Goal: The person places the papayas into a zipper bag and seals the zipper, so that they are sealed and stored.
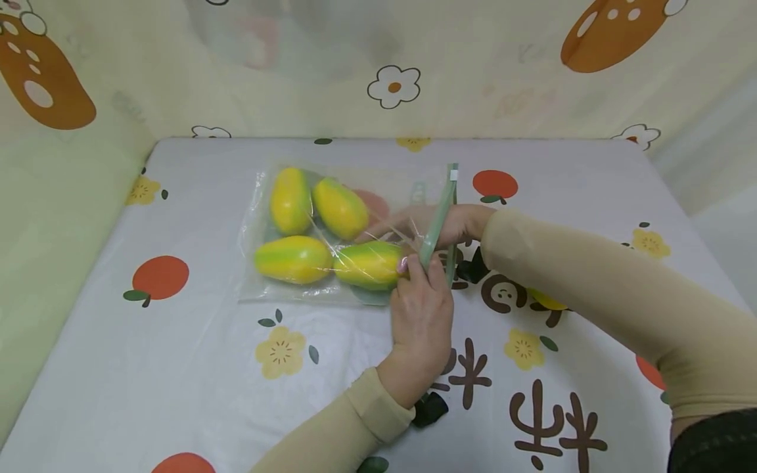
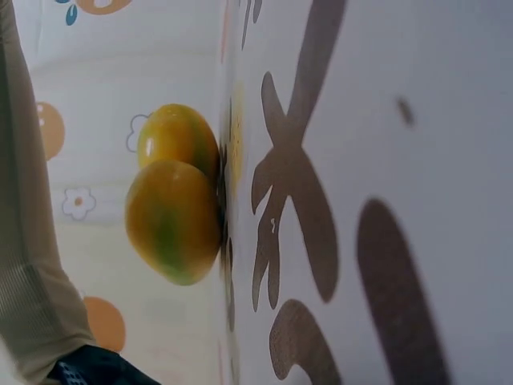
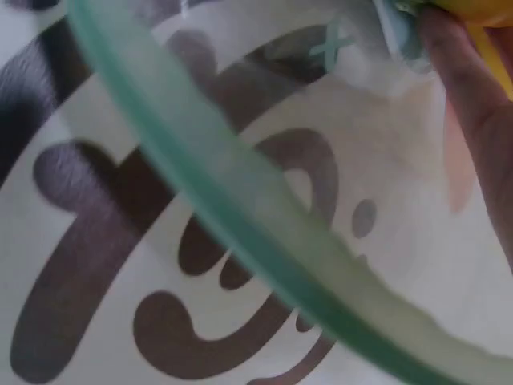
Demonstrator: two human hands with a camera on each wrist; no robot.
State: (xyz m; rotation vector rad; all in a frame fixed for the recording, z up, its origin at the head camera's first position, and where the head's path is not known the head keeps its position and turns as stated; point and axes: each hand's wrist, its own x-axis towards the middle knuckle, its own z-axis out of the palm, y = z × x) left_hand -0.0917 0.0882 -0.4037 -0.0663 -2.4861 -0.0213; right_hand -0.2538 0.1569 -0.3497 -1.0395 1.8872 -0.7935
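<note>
A clear zip bag [image 1: 254,289] with a green slider strip [image 1: 437,223] lies flat, its mouth facing right. Inside are several yellow-green mangoes: two at the back, one at front left [image 1: 292,259] and one at front right [image 1: 368,266]. My left hand [image 1: 421,315] pinches the bag's front edge by the strip, thumb beside the front-right mango. Through the mouth, my right hand [image 1: 414,223] reaches inside, its straight fingers along the far side of that mango. A finger [image 3: 473,96] touches yellow fruit in the right wrist view. Plastic and fruit hide part of this hand.
Two more mangoes stand on the table in the left wrist view, the nearer mango [image 2: 172,224] overlapping the other; my right forearm [image 1: 579,276] partly covers them in the head view. A printed cloth [image 1: 195,368] covers the table, and a curtain [image 1: 307,98] hangs behind.
</note>
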